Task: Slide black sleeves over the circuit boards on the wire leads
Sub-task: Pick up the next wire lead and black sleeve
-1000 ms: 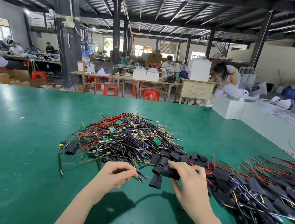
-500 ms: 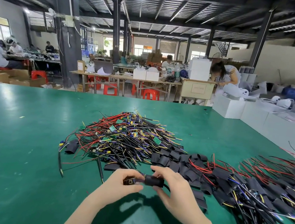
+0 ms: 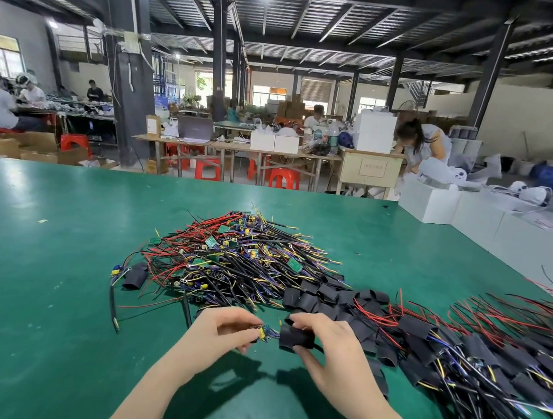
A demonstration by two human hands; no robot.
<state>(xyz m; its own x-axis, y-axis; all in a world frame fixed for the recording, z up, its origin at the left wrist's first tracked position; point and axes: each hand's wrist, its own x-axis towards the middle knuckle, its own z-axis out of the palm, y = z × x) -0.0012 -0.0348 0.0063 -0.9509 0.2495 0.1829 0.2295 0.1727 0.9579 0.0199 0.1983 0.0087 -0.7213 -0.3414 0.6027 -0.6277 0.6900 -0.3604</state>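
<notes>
My left hand (image 3: 223, 332) pinches a small circuit board (image 3: 266, 333) with yellow and blue parts at its fingertips. Just right of it, my right hand (image 3: 328, 349) grips a black sleeve (image 3: 295, 339) between thumb and fingers, its open end facing the board. A short gap with thin wires shows between board and sleeve. Behind my hands lies a tangled pile of unsleeved wire leads (image 3: 238, 260) with green boards. A row of loose black sleeves (image 3: 324, 295) lies to its right.
A heap of sleeved leads (image 3: 491, 364) covers the right side of the green table (image 3: 35, 285). One loose sleeve (image 3: 134, 277) and a stray black lead (image 3: 113, 308) lie at the left. White boxes (image 3: 474, 214) stand past the table's right edge.
My right hand picked a sleeve from the row and brought it toward me. Both hands met near the table's front; now board and sleeve sit slightly apart, sleeve more to the right.
</notes>
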